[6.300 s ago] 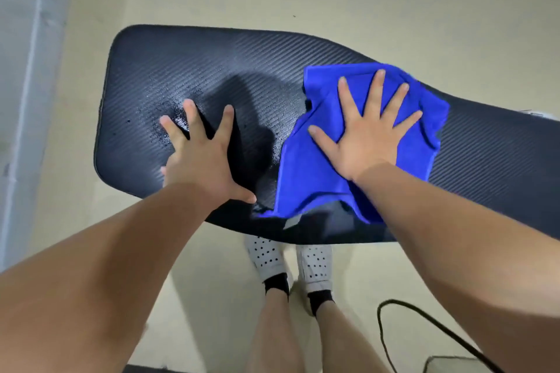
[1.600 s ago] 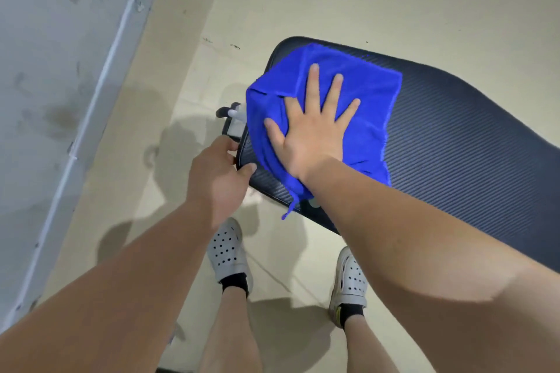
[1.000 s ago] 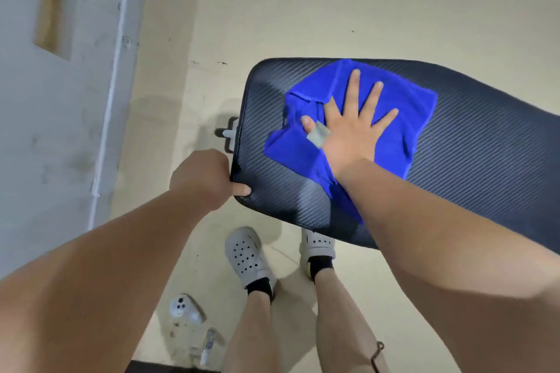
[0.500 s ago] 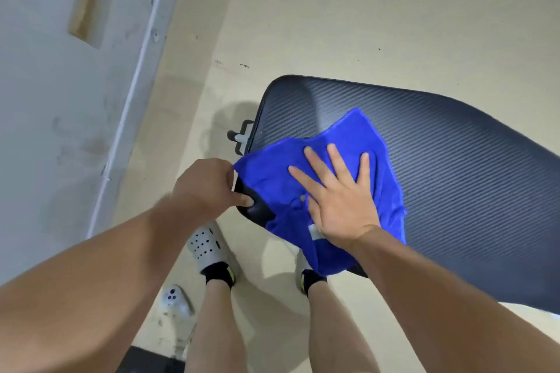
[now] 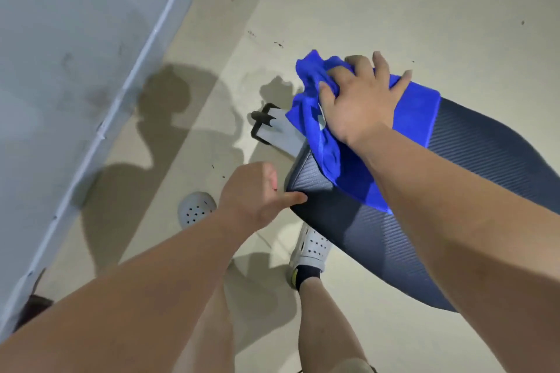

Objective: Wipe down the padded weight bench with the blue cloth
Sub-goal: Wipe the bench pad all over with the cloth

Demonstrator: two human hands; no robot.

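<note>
The black padded bench (image 5: 378, 230) with a ribbed carbon-weave cover runs from centre to the right edge. The blue cloth (image 5: 348, 172) lies bunched over its left end and drapes down the end face. My right hand (image 5: 360, 103) presses on the cloth at the far corner of that end, fingers curled over the pad's edge. My left hand (image 5: 254, 194) grips the near left corner of the pad, thumb on top and fingers under it.
A grey metal bracket with a black handle (image 5: 266, 127) sticks out from the bench's left end. A pale wall with a skirting strip (image 5: 127, 94) runs diagonally on the left. My feet in white perforated shoes (image 5: 312, 248) stand on the beige floor under the bench.
My right hand has slid the cloth from the near left corner up to the far corner of the bench end, bunching it. My left hand still holds the near corner.
</note>
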